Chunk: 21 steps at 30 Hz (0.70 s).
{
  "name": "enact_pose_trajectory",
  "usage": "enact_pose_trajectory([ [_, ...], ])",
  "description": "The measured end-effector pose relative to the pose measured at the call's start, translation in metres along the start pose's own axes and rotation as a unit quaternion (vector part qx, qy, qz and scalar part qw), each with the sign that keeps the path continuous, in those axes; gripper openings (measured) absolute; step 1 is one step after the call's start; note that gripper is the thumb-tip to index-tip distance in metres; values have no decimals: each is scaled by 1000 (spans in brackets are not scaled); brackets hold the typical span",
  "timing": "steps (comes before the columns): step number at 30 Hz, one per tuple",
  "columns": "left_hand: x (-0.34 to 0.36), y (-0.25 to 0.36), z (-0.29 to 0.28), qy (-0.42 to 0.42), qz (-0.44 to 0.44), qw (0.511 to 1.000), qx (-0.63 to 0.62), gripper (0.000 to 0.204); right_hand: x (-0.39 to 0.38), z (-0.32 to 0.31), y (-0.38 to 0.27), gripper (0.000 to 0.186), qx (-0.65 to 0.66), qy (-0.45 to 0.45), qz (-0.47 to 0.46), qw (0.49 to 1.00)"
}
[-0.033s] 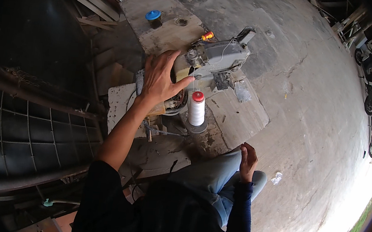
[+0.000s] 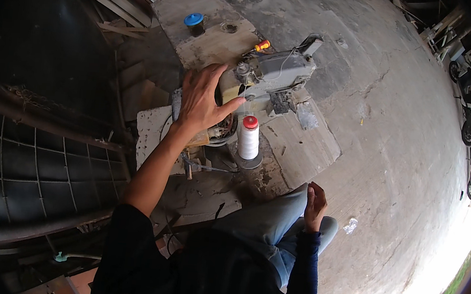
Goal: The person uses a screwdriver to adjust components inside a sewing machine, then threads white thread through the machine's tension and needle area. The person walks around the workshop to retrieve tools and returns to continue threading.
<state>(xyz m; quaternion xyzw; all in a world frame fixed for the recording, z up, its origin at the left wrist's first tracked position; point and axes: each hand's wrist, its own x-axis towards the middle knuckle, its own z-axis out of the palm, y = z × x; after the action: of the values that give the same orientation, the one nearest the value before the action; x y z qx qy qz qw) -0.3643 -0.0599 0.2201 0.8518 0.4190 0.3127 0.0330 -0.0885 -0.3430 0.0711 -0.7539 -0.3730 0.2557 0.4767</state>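
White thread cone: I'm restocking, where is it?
Near the head view's centre, the thread cone stands on a round base, right of the left hand.

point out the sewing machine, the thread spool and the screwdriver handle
sewing machine (image 2: 281,73): head view, on its grey body
thread spool (image 2: 249,141): head view, on the wound white thread
screwdriver handle (image 2: 263,45): head view, on its yellow-and-red grip

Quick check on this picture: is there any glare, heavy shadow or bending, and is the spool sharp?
Head view: glare whites out the lower right, beside the floor; head view: the left side is in deep shadow, with the grid dim; head view: fisheye bends edges toward the black rim; head view: the spool looks fairly sharp.
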Motion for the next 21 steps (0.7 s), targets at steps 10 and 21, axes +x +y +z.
enact_pose_trajectory([
  [10,-7,11,-6,0,-4,1000,26,79,-21,-47,52,27,-270,120,-7,955],
  [21,60,98,-14,30,92,995,25,57,-50,-101,122,42,-363,61,120,922],
])
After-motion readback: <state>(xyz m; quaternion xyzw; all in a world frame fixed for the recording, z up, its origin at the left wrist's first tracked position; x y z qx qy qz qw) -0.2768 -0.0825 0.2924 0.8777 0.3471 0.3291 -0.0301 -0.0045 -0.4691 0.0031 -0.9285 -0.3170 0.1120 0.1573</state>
